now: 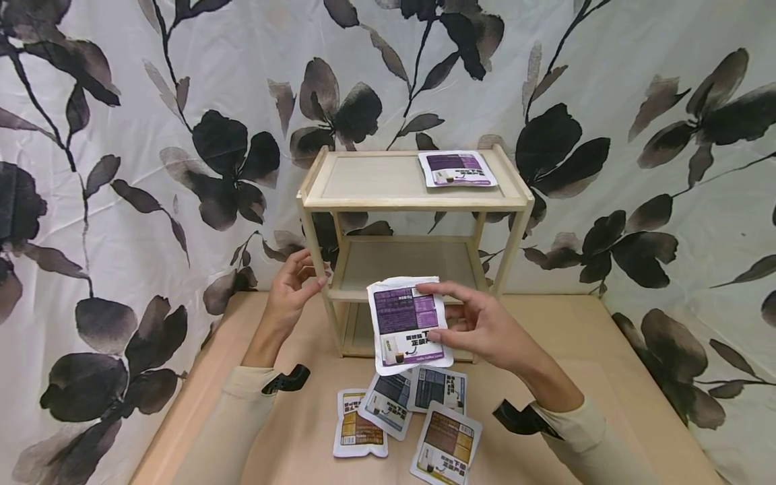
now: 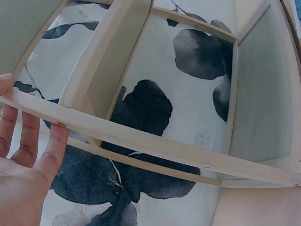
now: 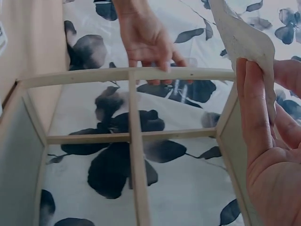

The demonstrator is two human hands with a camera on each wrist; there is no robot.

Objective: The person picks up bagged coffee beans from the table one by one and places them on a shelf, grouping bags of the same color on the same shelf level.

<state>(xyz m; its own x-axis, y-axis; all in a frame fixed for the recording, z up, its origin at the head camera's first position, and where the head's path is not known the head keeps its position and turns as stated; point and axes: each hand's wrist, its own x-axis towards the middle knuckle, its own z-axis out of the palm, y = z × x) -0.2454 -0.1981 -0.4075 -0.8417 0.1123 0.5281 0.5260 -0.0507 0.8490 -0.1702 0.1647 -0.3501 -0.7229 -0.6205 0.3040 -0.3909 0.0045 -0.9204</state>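
In the head view, a white-edged purple sachet (image 1: 403, 313) is held up before the small wooden shelf rack (image 1: 418, 207). My right hand (image 1: 481, 330) pinches its right side between thumb and fingers; the right wrist view shows the sachet (image 3: 251, 42) edge-on. My left hand (image 1: 287, 293) holds the rack's left front post. In the left wrist view its thumb lies on one side of the post (image 2: 141, 131) and its fingers (image 2: 29, 134) on the other. Another purple sachet (image 1: 457, 170) lies flat on the right part of the top shelf.
On the wooden table (image 1: 545, 384), in front of the rack, lie two orange sachets, one at the left (image 1: 362, 428) and one at the right (image 1: 447, 438). Two overlapping blue sachets (image 1: 388, 401) lie between them. A floral cloth (image 1: 242, 54) hangs close behind the rack.
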